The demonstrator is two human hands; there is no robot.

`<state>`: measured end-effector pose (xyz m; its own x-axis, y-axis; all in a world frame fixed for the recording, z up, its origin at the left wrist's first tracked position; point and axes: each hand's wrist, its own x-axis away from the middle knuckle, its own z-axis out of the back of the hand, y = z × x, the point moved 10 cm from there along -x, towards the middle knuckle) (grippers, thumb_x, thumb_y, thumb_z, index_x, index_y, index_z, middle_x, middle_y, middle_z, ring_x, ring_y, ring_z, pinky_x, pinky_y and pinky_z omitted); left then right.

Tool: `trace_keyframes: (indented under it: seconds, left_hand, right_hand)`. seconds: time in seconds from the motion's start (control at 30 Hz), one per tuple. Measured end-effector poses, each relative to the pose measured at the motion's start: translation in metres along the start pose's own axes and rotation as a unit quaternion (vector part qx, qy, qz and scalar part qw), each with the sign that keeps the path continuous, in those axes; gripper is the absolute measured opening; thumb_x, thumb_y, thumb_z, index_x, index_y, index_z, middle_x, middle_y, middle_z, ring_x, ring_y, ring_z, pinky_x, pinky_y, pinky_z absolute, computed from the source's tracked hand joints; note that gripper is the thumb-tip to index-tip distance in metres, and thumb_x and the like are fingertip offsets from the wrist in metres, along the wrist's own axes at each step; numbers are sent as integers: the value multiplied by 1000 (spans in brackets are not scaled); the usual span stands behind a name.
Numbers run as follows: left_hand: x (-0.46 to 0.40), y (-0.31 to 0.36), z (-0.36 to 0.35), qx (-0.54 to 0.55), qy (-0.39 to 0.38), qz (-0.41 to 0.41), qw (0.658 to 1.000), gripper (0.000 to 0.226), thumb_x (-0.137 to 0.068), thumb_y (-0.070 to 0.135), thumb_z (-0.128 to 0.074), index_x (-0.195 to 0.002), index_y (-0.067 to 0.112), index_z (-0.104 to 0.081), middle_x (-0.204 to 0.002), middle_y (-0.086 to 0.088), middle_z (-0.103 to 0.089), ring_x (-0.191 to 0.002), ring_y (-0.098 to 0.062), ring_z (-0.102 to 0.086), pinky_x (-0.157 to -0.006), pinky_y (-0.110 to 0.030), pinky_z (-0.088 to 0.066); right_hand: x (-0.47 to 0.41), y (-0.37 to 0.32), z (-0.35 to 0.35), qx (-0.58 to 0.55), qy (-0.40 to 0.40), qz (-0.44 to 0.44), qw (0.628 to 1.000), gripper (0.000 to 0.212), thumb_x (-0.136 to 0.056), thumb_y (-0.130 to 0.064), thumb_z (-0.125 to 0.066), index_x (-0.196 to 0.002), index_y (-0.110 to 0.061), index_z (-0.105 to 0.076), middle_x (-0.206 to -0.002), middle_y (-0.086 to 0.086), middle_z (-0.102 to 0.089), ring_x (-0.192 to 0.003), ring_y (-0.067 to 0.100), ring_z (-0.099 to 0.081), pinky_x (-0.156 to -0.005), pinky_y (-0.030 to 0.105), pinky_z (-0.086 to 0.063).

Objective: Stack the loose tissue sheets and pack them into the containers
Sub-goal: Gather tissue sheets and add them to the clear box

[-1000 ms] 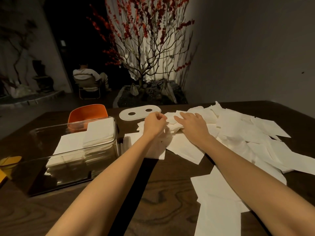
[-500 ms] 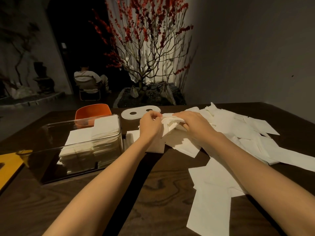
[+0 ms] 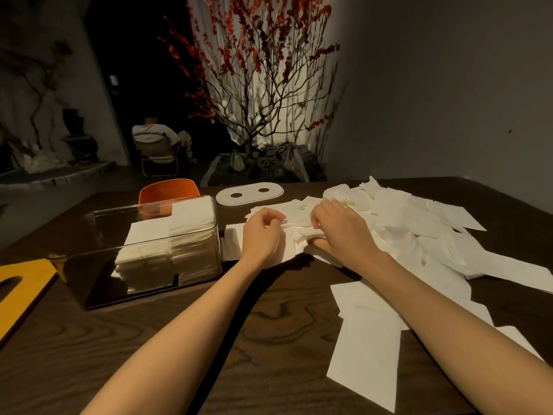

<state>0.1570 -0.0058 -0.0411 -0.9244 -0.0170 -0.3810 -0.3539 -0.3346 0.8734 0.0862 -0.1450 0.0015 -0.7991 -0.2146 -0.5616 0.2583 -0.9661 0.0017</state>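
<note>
A heap of loose white tissue sheets point(image 3: 419, 229) covers the right half of the dark wooden table point(image 3: 269, 339). My left hand point(image 3: 261, 235) rests with curled fingers on a small flat stack of tissues point(image 3: 232, 242) just right of the container. My right hand point(image 3: 341, 232) presses down on crumpled sheets at the heap's left edge, fingers closed around a tissue. A clear plastic container point(image 3: 143, 253) at the left holds two neat tissue stacks point(image 3: 167, 250). More single sheets point(image 3: 368, 348) lie near my right forearm.
A clear oval lid with two holes point(image 3: 250, 193) lies behind the hands. An orange chair back point(image 3: 167, 190) stands beyond the container. A yellow board point(image 3: 18, 292) sits at the left edge. A person sits in a chair far behind; a red-blossomed tree stands past the table.
Both hands have come down from a lifted tissue onto the pile. The view has shifted slightly left and closer, so the container sits more toward the centre.
</note>
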Motion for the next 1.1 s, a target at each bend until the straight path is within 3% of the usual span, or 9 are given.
trace_keyframes:
  seconds: [0.2, 0.27, 0.33, 0.43, 0.63, 0.8, 0.87, 0.97, 1.1]
  left_hand:
    - [2, 2, 5, -8, 17, -12, 1000, 23, -94, 3, -46, -90, 14, -66, -88, 10, -60, -85, -1, -55, -70, -6, -41]
    - [3, 1, 7, -9, 19, -16, 1000, 24, -93, 3, -46, -86, 16, -65, -86, 11, -61, -85, -2, -56, -72, -9, -42]
    - [4, 0, 10, -3, 24, -11, 1000, 27, -92, 2, -45, -83, 18, -65, -86, 11, -61, -86, -4, -56, -74, -14, -44]
    - [5, 2, 14, 6, 30, -5, 1000, 27, -92, 2, -45, -82, 17, -65, -86, 10, -61, -88, -5, -56, -77, -16, -44]
    - [6, 6, 27, 23, 64, 11, 998, 25, -94, 3, -46, -85, 14, -66, -88, 12, -59, -83, 1, -52, -68, -7, -36]
    - [5, 18, 27, 72, 27, -40, 996, 23, -94, 6, -48, -84, 13, -68, -88, 11, -64, -91, -5, -57, -82, -23, -44]
    - [6, 22, 21, 91, -3, -59, 994, 29, -98, 15, -43, -88, 12, -70, -92, 10, -66, -92, -2, -58, -83, -22, -43]
    - [10, 31, 9, 131, -60, -86, 986, 45, -91, 47, -38, -97, 16, -70, -102, 4, -68, -100, -9, -61, -87, -25, -47]
    - [20, 50, 0, 129, -103, -128, 978, 55, -78, 67, -39, -108, 27, -64, -107, 15, -61, -103, -1, -56, -89, -22, -44]
  right_hand:
    - [7, -1, 4, 32, 30, 15, 999, 29, -64, -26, -88, -78, -16, -65, -76, 3, -67, -64, 20, -58, -51, 27, -46]
    - [8, -6, -1, 63, 11, 25, 998, 24, -79, -31, -76, -97, -17, -69, -94, 3, -70, -82, 20, -62, -64, 31, -50]
    - [9, -7, -13, 71, -23, 42, 996, 34, -94, -33, -58, -126, -23, -61, -123, 0, -64, -108, 18, -57, -85, 31, -46]
    - [10, -5, -18, 24, -47, 37, 998, 40, -98, -36, -48, -138, -31, -50, -140, -6, -52, -124, 16, -45, -99, 31, -37]
    - [9, 16, 9, -114, 61, -46, 991, 27, -93, -25, -60, -119, -22, -68, -123, 4, -60, -112, 23, -48, -92, 32, -39]
    - [6, 32, 13, -294, 54, -139, 944, 26, -96, -19, -55, -118, -13, -66, -115, 4, -66, -98, 13, -56, -80, 19, -44]
    - [6, 33, 11, -323, 40, -155, 933, 23, -98, -17, -50, -113, -12, -67, -106, 3, -66, -87, 8, -53, -70, 14, -42]
    - [5, 37, 10, -347, 32, -172, 921, 22, -99, -17, -48, -109, -12, -67, -100, 1, -65, -88, 11, -54, -73, 22, -45]
    - [3, 41, 8, -363, 20, -187, 912, 24, -99, -22, -49, -116, -15, -65, -102, -5, -60, -89, 8, -52, -68, 14, -38]
